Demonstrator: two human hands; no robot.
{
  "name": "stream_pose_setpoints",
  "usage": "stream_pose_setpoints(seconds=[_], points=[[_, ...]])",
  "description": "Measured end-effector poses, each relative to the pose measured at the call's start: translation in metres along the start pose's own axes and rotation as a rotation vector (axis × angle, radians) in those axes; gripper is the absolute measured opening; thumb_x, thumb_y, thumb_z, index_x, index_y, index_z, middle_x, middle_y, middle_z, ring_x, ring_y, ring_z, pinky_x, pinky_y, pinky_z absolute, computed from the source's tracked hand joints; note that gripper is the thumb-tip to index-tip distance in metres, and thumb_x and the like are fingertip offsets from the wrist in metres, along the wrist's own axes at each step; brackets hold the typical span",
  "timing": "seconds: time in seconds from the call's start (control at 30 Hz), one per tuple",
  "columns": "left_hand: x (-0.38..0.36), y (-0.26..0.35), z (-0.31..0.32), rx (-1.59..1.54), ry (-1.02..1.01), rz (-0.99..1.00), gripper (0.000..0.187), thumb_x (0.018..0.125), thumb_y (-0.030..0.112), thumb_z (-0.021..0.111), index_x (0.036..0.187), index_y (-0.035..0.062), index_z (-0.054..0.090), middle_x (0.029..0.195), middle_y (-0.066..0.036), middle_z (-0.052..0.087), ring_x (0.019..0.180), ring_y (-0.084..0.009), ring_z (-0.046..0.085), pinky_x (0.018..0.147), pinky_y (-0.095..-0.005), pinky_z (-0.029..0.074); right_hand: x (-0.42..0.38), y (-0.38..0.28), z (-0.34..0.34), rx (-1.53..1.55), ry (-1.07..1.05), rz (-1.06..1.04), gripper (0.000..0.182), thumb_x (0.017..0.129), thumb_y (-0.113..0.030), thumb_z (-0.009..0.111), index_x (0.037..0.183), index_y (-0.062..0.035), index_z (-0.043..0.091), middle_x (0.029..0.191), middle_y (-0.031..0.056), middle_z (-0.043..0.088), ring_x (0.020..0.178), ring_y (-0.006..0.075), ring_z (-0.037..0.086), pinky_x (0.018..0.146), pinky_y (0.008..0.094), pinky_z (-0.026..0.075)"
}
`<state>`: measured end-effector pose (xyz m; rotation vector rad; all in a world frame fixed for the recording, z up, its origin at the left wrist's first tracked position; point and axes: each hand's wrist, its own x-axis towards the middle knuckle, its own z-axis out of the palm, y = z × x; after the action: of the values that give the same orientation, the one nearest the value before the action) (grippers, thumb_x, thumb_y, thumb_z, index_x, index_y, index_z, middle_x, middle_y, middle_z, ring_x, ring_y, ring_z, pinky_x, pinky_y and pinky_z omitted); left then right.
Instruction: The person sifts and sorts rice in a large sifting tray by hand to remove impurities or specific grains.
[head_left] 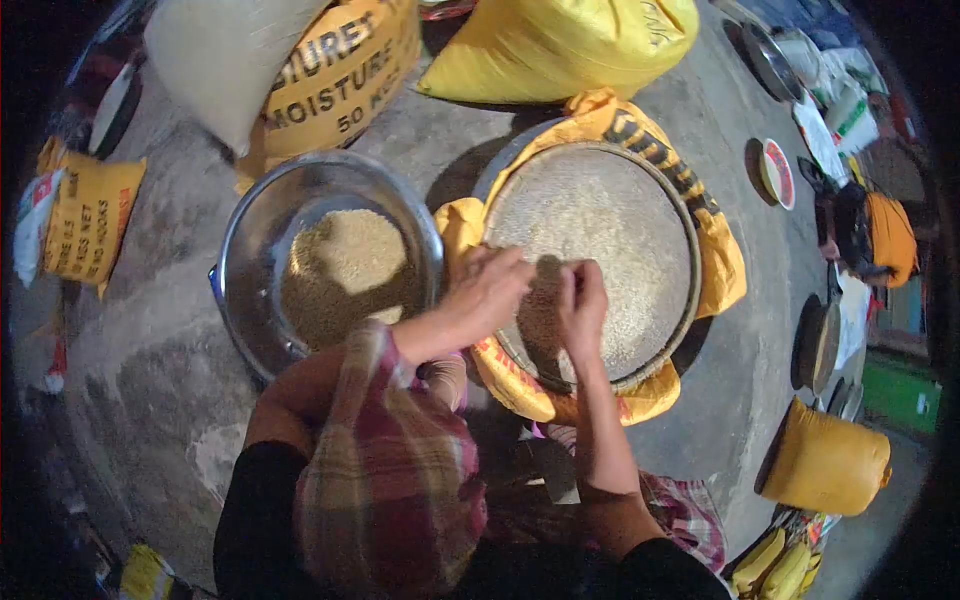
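Note:
A round sieve [650,240] with pale grains [620,325] spread over its mesh rests on a yellow sack [715,240] draped over a larger vessel. Above the sieve's left part is my left hand [490,288], a little smeared, its fingers bent and pressed together. Close beside it, my right hand [582,300] is closed in a pinch over the grains. Whatever either hand holds is too small or hidden to make out. To the left stands a shiny metal basin [245,225] holding a heap of tan grain [350,250], with my left forearm passing by its rim.
A printed yellow sack [345,85] and a plain yellow sack [560,50] stand behind the basin and sieve. A smaller sack [95,220] is at the left. On the right are a small bowl [777,174], a pan [826,345] and a yellow container [825,460].

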<state>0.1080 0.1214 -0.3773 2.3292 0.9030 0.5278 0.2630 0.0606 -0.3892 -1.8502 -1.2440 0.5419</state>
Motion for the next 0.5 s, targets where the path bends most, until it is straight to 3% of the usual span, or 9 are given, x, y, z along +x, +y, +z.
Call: stream_pose_setpoints(seconds=[0.07,0.1,0.13,0.2,0.27,0.3,0.33,0.47,0.5], points=[[0.001,0.014,0.010,-0.314,-0.023,-0.118,0.019,0.080,0.009,0.060,0.096,0.0009,0.059,0.092,-0.014,0.055,0.088,-0.0308,0.056,0.076,-0.0397,0.046,-0.004,0.006,-0.006,0.118,0.013,0.022,0.007,0.088,-0.006,0.052,0.085,0.0000,0.049,0.071,0.0144,0.053,0.062,0.0211,0.050,0.060,0.0320,0.043],[0.000,0.013,0.023,-0.522,0.034,-0.186,0.020,0.083,0.011,0.059,0.099,0.0001,0.058,0.095,-0.014,0.057,0.088,-0.0260,0.058,0.075,-0.0368,0.047,-0.006,0.001,-0.012,0.092,-0.010,0.056,0.008,0.089,-0.007,0.051,0.085,0.0001,0.049,0.069,0.0122,0.053,0.063,0.0169,0.049,0.059,0.0301,0.043],[0.002,0.018,0.031,-0.699,0.131,-0.298,0.017,0.085,0.019,0.058,0.092,0.0044,0.057,0.081,-0.011,0.059,0.076,-0.0258,0.059,0.071,-0.0379,0.046,-0.008,-0.007,-0.016,0.051,-0.018,0.081,0.008,0.089,-0.008,0.052,0.086,-0.0002,0.050,0.070,0.0115,0.054,0.063,0.0166,0.050,0.059,0.0293,0.043],[0.005,0.024,0.029,-1.298,-0.096,-0.852,0.022,0.089,0.029,0.054,0.090,0.0076,0.058,0.078,-0.003,0.059,0.073,-0.0151,0.058,0.066,-0.0350,0.047,-0.014,-0.016,-0.018,0.061,-0.001,0.086,0.007,0.088,-0.007,0.054,0.086,-0.0005,0.052,0.072,0.0103,0.056,0.065,0.0151,0.053,0.060,0.0278,0.044],[0.006,0.023,0.030,-1.564,-0.109,-0.890,0.026,0.091,0.035,0.050,0.089,0.0099,0.059,0.076,0.000,0.058,0.071,-0.0090,0.055,0.061,-0.0308,0.048,-0.021,-0.033,-0.019,0.169,-0.070,0.033,0.006,0.084,-0.003,0.060,0.087,-0.0004,0.056,0.076,0.0101,0.058,0.068,0.0147,0.056,0.061,0.0273,0.046],[0.006,0.019,0.027,-1.523,-0.208,-0.979,0.030,0.094,0.032,0.045,0.102,0.0057,0.057,0.090,-0.004,0.060,0.084,-0.0155,0.058,0.075,-0.0329,0.049,-0.023,-0.031,-0.017,0.080,-0.078,-0.082,0.011,0.079,0.000,0.064,0.088,-0.0006,0.058,0.078,0.0105,0.059,0.069,0.0164,0.059,0.062,0.0273,0.047],[0.002,0.012,0.034,-1.717,-0.212,-0.910,0.031,0.094,0.031,0.044,0.101,0.0053,0.058,0.092,-0.005,0.061,0.085,-0.0159,0.059,0.075,-0.0323,0.049,-0.024,-0.043,-0.021,0.095,-0.145,-0.069,0.015,0.077,0.001,0.066,0.090,-0.0011,0.060,0.080,0.0112,0.059,0.067,0.0182,0.059,0.061,0.0280,0.048],[-0.002,0.018,0.025,-1.752,-0.160,-0.927,0.030,0.094,0.029,0.046,0.101,0.0020,0.058,0.092,-0.008,0.061,0.085,-0.0171,0.060,0.076,-0.0317,0.049,-0.016,-0.030,-0.032,0.051,-0.075,-0.066,0.008,0.078,-0.001,0.064,0.085,0.0006,0.061,0.076,0.0119,0.059,0.066,0.0214,0.060,0.060,0.0299,0.047],[-0.002,0.018,0.018,-1.588,-0.192,-0.910,0.030,0.094,0.027,0.046,0.103,0.0008,0.058,0.091,-0.008,0.061,0.085,-0.0166,0.060,0.076,-0.0307,0.049,-0.009,-0.020,-0.035,-0.010,-0.039,-0.071,0.008,0.078,-0.001,0.063,0.085,0.0008,0.061,0.076,0.0126,0.059,0.065,0.0219,0.059,0.060,0.0304,0.047]])
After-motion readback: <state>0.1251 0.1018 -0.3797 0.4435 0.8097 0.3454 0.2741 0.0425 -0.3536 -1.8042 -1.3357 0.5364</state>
